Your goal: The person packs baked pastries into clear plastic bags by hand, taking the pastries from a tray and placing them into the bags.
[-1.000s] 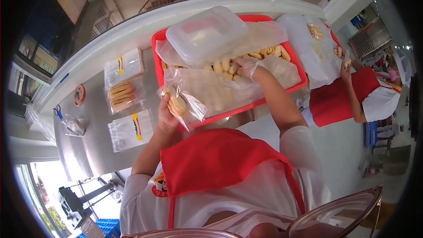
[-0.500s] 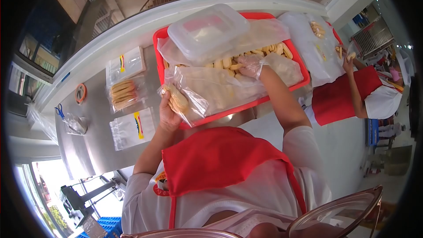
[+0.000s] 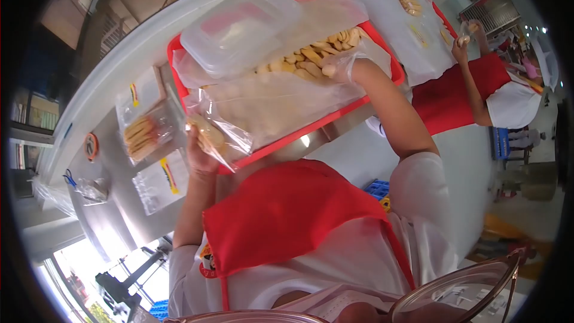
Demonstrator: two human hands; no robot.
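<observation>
My left hand (image 3: 203,154) is closed round a clear plastic bag (image 3: 230,141) with several pale finger-shaped biscuits in its lower end. The bag leans against the near left corner of a red tray (image 3: 272,151). Loose finger biscuits (image 3: 308,60) lie heaped in the tray, partly covered by translucent sheets (image 3: 269,104). At the right side of the heap is my right hand (image 3: 342,68), in a clear plastic glove. Its fingers are bent inward, and the rounded end of a biscuit shows at the fingertips.
A translucent lidded container (image 3: 236,33) rests on the tray's far left part. Left of it lie a filled biscuit pack (image 3: 141,136), labelled bags (image 3: 160,182), orange tape (image 3: 91,146) and blue-handled scissors (image 3: 70,177). A co-worker in a red apron (image 3: 445,93) stands at right beside another sheet-covered tray.
The view has turned, so tray and table appear farther left. My right hand has drawn back slightly from the heap, with a biscuit at its fingertips. My left hand still grips the bag.
</observation>
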